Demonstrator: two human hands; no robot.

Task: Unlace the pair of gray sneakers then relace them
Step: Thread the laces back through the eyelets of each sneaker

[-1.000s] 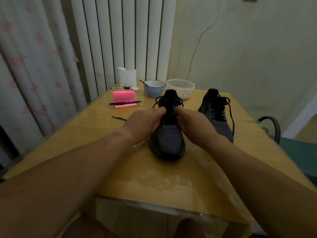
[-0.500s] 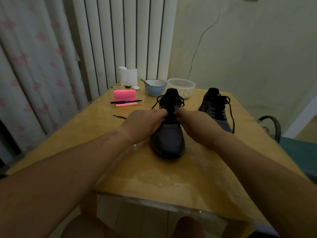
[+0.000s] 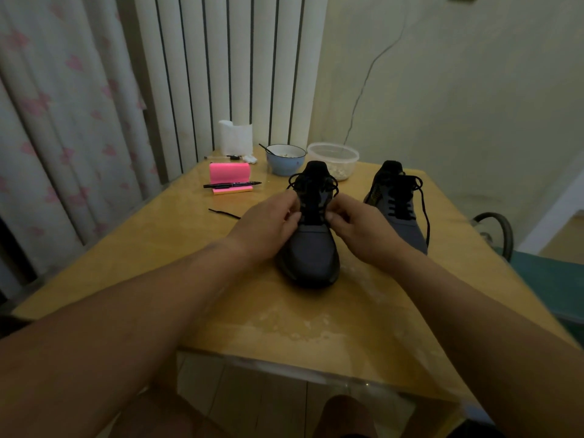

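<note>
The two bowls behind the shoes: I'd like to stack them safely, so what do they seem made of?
The blue bowl looks like enamelled metal or glazed ceramic: opaque, glossy, with a dark rim. I cannot tell which. The clear tub looks like thin plastic: cloudy and see-through, its pale contents showing through the wall.

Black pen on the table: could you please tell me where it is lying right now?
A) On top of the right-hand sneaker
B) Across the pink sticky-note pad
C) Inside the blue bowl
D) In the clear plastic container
B: the black pen lies flat across the low front part of the pink sticky-note pad, with both ends sticking out past the pad's sides.
</note>
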